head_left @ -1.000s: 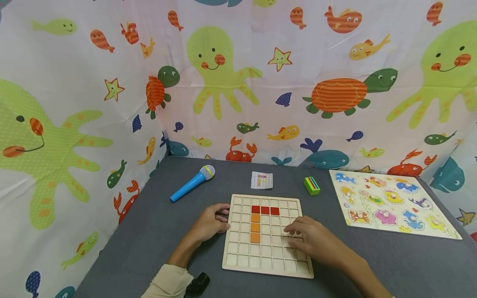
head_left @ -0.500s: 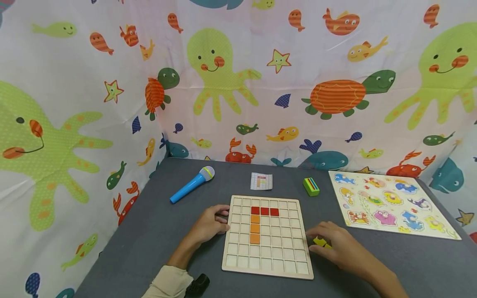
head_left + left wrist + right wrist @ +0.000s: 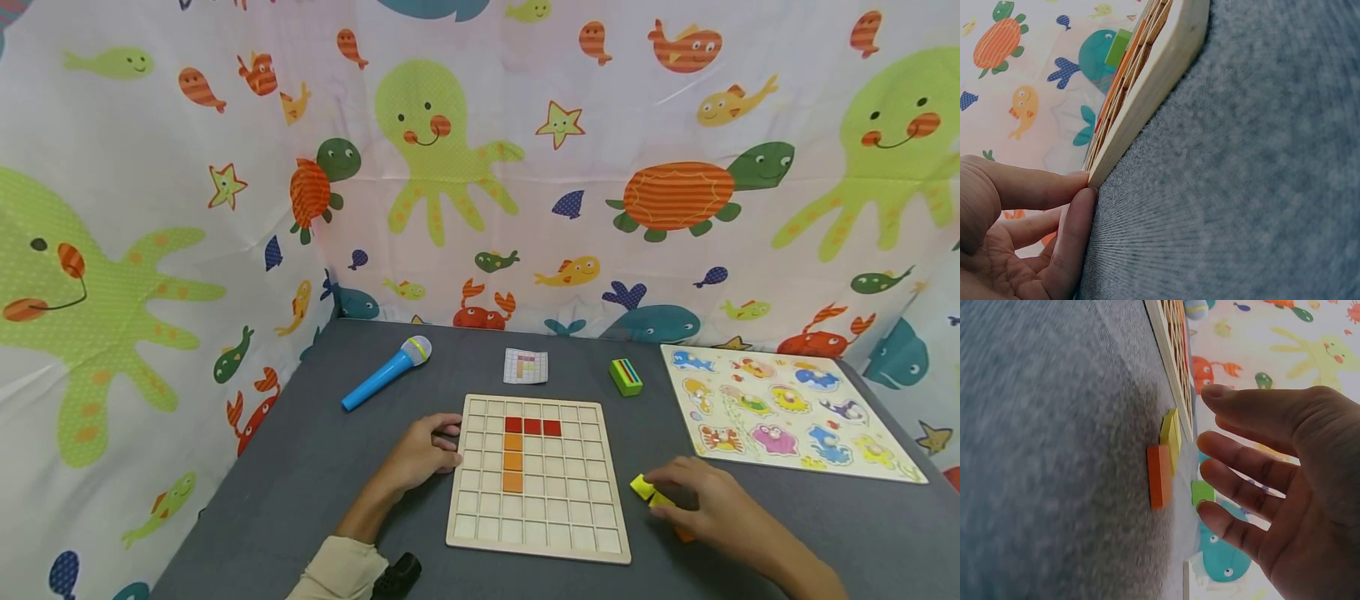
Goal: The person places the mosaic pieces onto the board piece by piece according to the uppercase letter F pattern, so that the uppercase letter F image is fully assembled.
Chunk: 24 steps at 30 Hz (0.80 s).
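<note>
A wooden grid board (image 3: 538,533) lies on the dark table, with red tiles (image 3: 532,427) in a row and orange tiles (image 3: 513,461) in a column below them. At its left edge is my left hand (image 3: 417,450); in the left wrist view, thumb and finger pinch the wooden edge (image 3: 1141,119). Right of the board, my right hand (image 3: 708,504) hovers over loose yellow tiles (image 3: 642,487) and an orange piece (image 3: 684,534) partly hidden under it. The right wrist view shows the fingers loosely curved, holding nothing, beside the yellow tiles (image 3: 1171,434) and orange piece (image 3: 1160,477).
Behind the board lie a blue toy microphone (image 3: 386,373), a small card with a coloured grid pattern (image 3: 526,367) and a green block with coloured stripes (image 3: 626,377). A sea-animal puzzle board (image 3: 795,414) occupies the back right. A printed curtain (image 3: 480,167) hangs behind the table.
My right hand has moved from above the board's right side to the loose tiles on the table, bringing the yellow tiles and part of the orange piece into view. My left hand stays put.
</note>
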Motion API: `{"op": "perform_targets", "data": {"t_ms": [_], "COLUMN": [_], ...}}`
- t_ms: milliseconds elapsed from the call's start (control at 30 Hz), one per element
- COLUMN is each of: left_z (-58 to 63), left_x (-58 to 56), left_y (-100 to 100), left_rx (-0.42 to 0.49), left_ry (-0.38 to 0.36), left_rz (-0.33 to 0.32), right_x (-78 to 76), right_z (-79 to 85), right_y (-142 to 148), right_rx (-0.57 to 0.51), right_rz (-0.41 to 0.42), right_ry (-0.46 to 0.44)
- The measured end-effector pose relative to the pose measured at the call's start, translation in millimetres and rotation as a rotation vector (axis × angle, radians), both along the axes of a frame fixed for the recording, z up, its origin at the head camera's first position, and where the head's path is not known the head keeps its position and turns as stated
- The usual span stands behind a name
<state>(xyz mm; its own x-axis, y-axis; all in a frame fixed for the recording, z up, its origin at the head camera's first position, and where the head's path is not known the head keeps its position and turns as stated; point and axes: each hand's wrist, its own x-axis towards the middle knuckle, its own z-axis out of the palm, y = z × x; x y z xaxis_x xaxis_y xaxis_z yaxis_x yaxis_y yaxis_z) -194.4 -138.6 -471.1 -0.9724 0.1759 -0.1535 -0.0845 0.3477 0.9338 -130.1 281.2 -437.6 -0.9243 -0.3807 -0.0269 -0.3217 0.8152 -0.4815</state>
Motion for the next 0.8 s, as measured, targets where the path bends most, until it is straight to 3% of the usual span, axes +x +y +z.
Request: {"op": "perform_targets", "data": {"t_ms": [200,800], "left_z": [1.1,1.7], "left_x": [0.4,1.6], "left_y": [0,0], "left_rx": [0.003,0.012], "left_ry": [0.004,0.007], "left_rz": [0.0,0.0], "right_x": [1.6,7.4], "right_z": [-5.3,-11.8], "right_y": [12,26], "right_rx": [0.002,0.033], "right_rz": [0.007,-0.017], "right_ry": [-0.002,-0.126]}}
